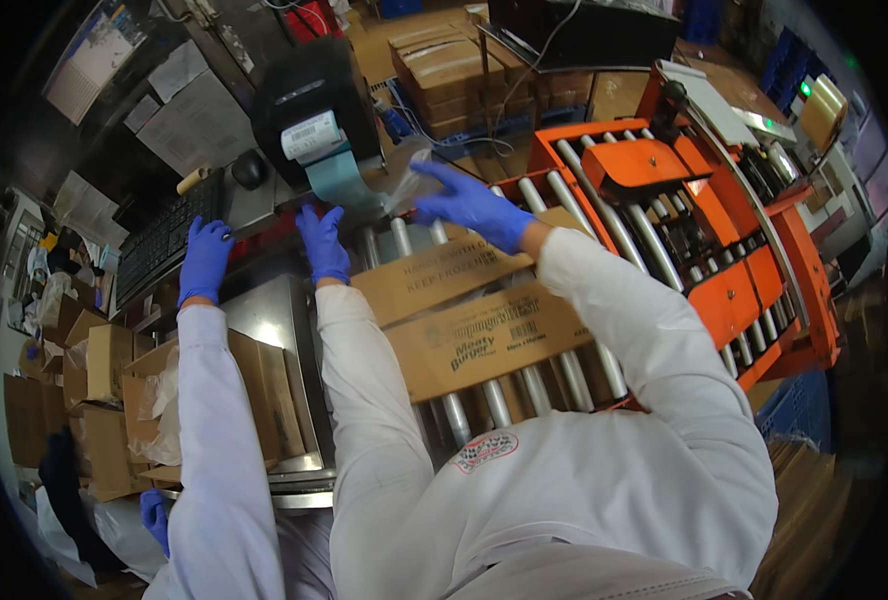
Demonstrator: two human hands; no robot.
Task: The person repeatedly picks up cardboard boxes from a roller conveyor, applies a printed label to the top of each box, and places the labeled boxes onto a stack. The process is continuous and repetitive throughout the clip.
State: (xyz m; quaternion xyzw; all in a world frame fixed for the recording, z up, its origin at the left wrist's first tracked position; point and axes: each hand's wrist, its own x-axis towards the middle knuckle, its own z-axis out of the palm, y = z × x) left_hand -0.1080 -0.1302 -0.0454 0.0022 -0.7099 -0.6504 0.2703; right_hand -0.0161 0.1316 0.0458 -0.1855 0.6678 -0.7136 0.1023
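Note:
My left hand (pixel 324 246), in a blue glove, has its thumb and a finger apart just below the teal label backing strip (pixel 348 180). That strip hangs from a black label printer (pixel 316 97) with a printed label (pixel 310 136) at its mouth. My right hand (pixel 475 206), also gloved, reaches over a cardboard carton (pixel 489 341). Its fingers are spread and slightly blurred. A crumpled clear plastic piece (pixel 408 184) shows at its fingertips; whether they grip it is unclear. The carton lies on metal rollers, its top flaps nearly meeting, with printed writing on them.
A co-worker's gloved hand (pixel 205 259) is by the keyboard (pixel 166 244), near a mouse (pixel 248 172). An orange carton-sealing machine (pixel 646 169) stands right of the rollers (pixel 535 390). Open cartons (pixel 106 367) are piled at left, beside a steel surface (pixel 264 311). Stacked cartons (pixel 444 67) stand behind.

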